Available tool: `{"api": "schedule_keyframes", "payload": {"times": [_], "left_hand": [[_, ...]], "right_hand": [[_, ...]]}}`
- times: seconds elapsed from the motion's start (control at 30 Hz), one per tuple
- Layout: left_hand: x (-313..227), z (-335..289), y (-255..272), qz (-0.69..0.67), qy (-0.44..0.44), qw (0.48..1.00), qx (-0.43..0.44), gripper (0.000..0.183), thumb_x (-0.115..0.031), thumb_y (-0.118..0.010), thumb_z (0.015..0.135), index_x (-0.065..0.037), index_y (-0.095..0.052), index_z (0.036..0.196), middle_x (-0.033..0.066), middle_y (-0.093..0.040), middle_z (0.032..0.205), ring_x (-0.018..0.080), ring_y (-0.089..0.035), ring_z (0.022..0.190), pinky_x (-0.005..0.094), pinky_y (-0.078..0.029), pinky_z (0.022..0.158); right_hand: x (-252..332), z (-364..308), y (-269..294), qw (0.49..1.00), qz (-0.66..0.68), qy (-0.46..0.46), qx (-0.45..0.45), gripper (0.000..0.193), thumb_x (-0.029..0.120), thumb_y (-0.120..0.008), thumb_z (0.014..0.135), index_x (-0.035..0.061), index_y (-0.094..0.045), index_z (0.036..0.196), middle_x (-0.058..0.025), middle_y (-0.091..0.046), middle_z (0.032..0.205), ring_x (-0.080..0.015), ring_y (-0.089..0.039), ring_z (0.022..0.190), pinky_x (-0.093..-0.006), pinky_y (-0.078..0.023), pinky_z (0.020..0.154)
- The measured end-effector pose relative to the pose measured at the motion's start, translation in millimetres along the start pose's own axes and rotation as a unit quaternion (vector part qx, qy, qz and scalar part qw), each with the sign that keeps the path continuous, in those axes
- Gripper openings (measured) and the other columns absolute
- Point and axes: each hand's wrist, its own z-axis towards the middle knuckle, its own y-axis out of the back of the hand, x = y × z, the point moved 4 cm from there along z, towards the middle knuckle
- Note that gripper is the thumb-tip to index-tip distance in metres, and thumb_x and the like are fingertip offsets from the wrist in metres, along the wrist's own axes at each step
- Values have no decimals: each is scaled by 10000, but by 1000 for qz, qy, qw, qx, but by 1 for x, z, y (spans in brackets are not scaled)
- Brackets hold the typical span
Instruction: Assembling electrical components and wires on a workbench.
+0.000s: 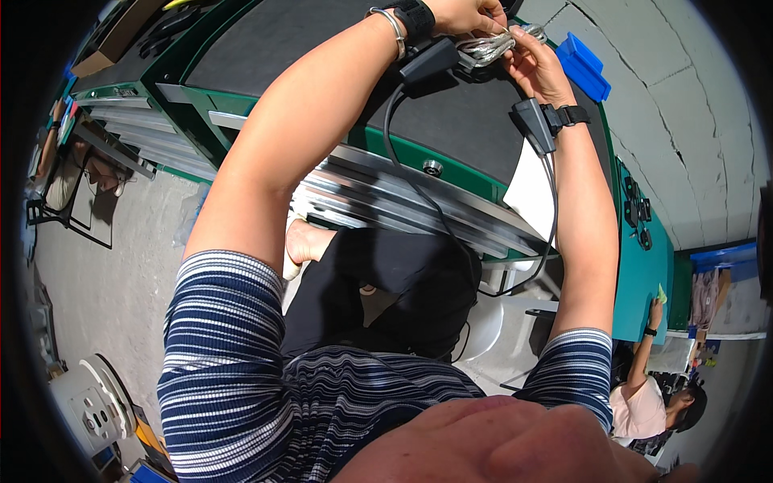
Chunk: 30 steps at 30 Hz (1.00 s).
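A coil of clear, silvery cable [485, 51] is held up over the dark worktop at the top of the view. My left hand [467, 14] is closed at the coil's upper side, its fingertips pinching a thin strand there. On the other side, my right hand [538, 66] grips the bundle between thumb and fingers. Part of the coil is hidden by the fingers. Each wrist wears a black strap with a dark box beside it: one box [430, 63] by the left wrist, another box [534, 125] by the right.
The worktop [298, 48] is a dark mat on a green drawer cabinet. A blue bin [583, 66] stands at its right edge by the wall. White paper [531, 189] lies under my right forearm. Black wires [419, 189] hang from the boxes. Another person [644, 402] works at the right.
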Motion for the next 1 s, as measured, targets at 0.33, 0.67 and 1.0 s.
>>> {"api": "schedule_keyframes", "payload": {"times": [0.33, 0.67, 1.0], "left_hand": [[19, 12, -9, -236, -9, 969, 75, 129, -159, -618, 1039, -42, -673, 1043, 29, -688, 879, 118, -650, 770, 295, -557, 692], [0, 1, -4, -122, -86, 983, 110, 280, -143, -697, 954, 5, -674, 1191, 29, -708, 970, 106, -636, 875, 273, -532, 813], [-22, -10, 4, 25, -120, 992, 36, 296, -191, -761, 910, -10, -737, 1143, 76, -762, 956, 137, -692, 908, 310, -552, 866]], "right_hand": [[5, 2, 4, 1000, 29, 6, 8, 215, 194, -722, 978, 32, -673, 1111, -40, -667, 998, -100, -618, 824, -227, -553, 749], [2, 5, 13, 999, 41, 11, 10, 203, 187, -719, 975, 27, -678, 1093, -36, -659, 990, -99, -579, 780, -237, -549, 749], [4, -2, 7, 995, 94, -6, 40, 155, 199, -731, 968, 64, -681, 1026, -2, -663, 924, -74, -562, 733, -282, -565, 774]]}}
